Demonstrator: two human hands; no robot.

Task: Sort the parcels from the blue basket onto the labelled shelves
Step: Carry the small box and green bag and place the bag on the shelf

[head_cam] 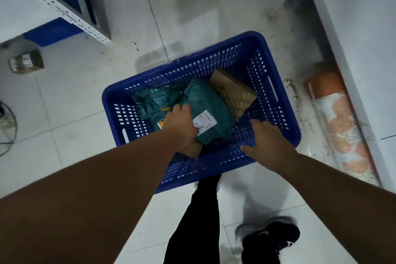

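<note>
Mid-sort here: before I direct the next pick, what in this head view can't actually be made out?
- White label on the green parcel: print too small and blurred; left hand covers one end.
- Cardboard parcel beneath it: mostly hidden by that parcel and the left hand.
- Left hand's fingers: curled over the parcel, tips hidden.
- Shelf labels: none visible; shelves cut off by the frame edges.
- Box on the floor: blurred.

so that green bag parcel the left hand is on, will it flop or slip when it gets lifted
The green bag parcel is probably soft: its plastic wrap looks wrinkled and bulges like padding. Held at one edge, as the left hand grips it, it may sag. The film looks smooth, so it could slide on the cardboard box beside it. Its weight can't be judged.
</note>
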